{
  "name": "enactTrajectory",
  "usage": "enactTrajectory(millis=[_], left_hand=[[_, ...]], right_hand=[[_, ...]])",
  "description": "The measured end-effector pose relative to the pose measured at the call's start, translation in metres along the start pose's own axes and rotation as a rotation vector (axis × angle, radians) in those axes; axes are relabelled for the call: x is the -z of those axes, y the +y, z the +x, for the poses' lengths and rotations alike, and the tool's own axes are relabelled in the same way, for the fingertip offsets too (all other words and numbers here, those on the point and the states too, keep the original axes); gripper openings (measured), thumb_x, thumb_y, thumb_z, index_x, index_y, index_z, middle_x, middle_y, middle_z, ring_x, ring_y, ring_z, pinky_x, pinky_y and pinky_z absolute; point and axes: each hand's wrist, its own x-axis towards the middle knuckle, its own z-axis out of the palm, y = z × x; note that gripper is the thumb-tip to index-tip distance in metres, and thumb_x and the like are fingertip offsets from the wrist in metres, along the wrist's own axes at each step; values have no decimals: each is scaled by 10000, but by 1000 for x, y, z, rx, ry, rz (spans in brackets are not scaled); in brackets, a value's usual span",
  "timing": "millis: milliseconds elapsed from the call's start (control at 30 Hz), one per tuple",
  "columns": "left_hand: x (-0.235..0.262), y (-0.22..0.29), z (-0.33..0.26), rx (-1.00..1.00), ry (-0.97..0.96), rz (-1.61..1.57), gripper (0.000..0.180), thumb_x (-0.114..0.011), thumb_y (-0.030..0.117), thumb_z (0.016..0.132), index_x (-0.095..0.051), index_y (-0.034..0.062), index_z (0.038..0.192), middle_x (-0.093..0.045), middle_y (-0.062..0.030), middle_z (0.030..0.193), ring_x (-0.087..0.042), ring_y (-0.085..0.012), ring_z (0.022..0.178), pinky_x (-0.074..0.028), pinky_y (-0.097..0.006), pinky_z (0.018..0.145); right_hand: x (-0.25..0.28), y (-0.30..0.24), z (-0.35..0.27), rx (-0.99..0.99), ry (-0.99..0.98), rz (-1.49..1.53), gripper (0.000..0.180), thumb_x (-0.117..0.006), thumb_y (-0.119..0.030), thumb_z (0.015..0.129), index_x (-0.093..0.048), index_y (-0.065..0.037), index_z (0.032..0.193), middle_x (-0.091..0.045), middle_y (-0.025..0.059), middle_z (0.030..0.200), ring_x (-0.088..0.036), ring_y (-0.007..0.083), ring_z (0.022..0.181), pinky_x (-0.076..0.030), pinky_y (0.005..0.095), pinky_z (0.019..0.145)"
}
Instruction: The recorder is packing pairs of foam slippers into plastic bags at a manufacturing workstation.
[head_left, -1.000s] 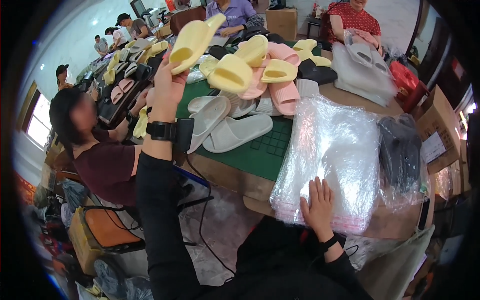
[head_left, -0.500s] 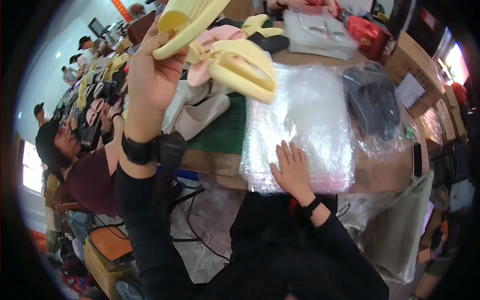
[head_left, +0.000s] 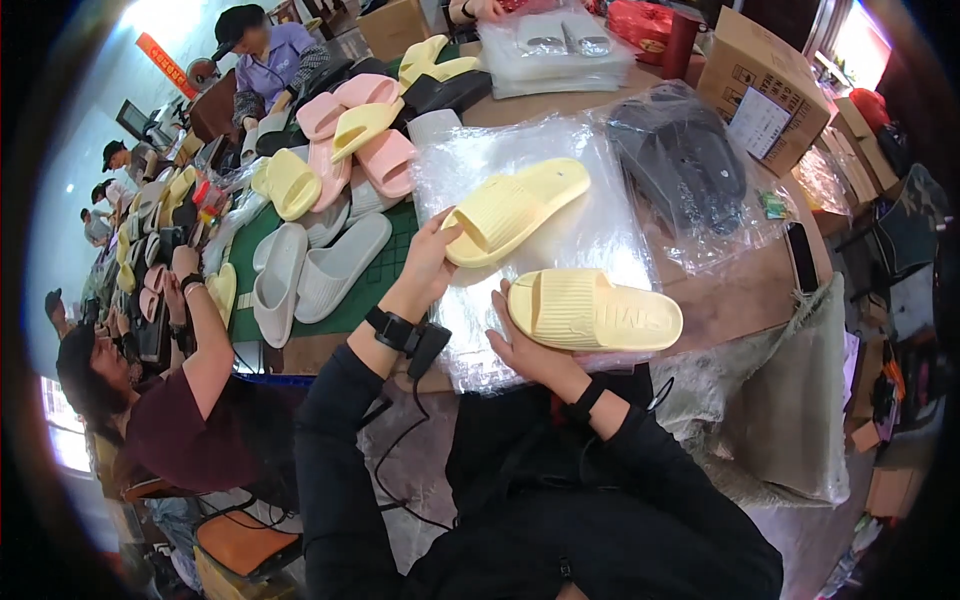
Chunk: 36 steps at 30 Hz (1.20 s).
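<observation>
My left hand (head_left: 428, 268) grips a pale yellow slide slipper (head_left: 515, 208) near its toe end, with the heel pointing up and right. A second yellow slide slipper (head_left: 597, 311) lies sideways against my right hand (head_left: 530, 350), heel to the right. That hand holds it at the toe end from below; the slipper covers some of its fingers, and the thumb stands apart. Both slippers are over a stack of clear plastic bags (head_left: 462, 350) on the table. Grey slippers (head_left: 345, 262) sit on the green mat to the left, with pink slippers (head_left: 385, 160) and other yellow ones beyond.
Bagged dark slippers (head_left: 680, 160) lie to the right of the stack, near a cardboard box (head_left: 765, 90) and a phone-like black object (head_left: 802, 257). More bagged items (head_left: 555, 60) are at the back. A co-worker (head_left: 170, 400) sits at my left; another person (head_left: 272, 65) works across the table.
My left hand has come down from high on the left, bringing a yellow slipper over the bags. My right hand, earlier flat on the bags, has shifted left and now has a yellow slipper.
</observation>
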Motion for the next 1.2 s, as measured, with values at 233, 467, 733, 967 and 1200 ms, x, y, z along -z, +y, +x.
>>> enactTrajectory(millis=[233, 467, 733, 967, 1200], left_hand=[[-5, 22, 24, 50, -136, -21, 491, -546, 124, 927, -360, -43, 1350, -537, -141, 1230, -568, -205, 1067, -459, -307, 929], [-19, -8, -39, -81, -50, 465, 732, -510, 137, 946, -12, -11, 1461, -367, -217, 1398, -413, -246, 1249, -329, -337, 1049], [18, -68, -116, -170, -11, 747, 342, -408, 126, 975, -417, -20, 1284, -469, -204, 1304, -459, -251, 1216, -355, -333, 1017], [-4, -90, -138, -667, -62, 1433, 379, -575, 79, 794, -583, 100, 1172, -452, -204, 1321, -426, -399, 1204, -371, -488, 964], [-7, -110, -137, -773, 78, 1632, 455, -615, 64, 716, -620, 145, 1163, -444, -249, 1300, -418, -436, 1191, -347, -515, 962]], right_hand=[[1, -1, 2, 1, -6, -13, 625, -436, -395, 934, -297, -22, 1417, -241, 179, 1499, -189, 376, 1389, -136, 483, 1125], [-2, 3, 1, 12, 7, -23, 624, -471, -376, 925, -308, -17, 1409, -237, 195, 1496, -188, 381, 1388, -128, 483, 1127], [61, -16, 2, 120, -294, 398, 462, -577, -259, 895, -469, -17, 1273, -479, 208, 1282, -441, 346, 1195, -348, 409, 993], [138, -24, -23, -1, 406, 7, 208, -655, -152, 810, -637, -41, 985, -637, 135, 858, -580, 284, 695, -457, 362, 623], [112, 4, -21, -395, 25, 613, 665, -601, -38, 854, -248, -84, 1415, -588, 115, 1013, -583, 166, 877, -459, 283, 741]])
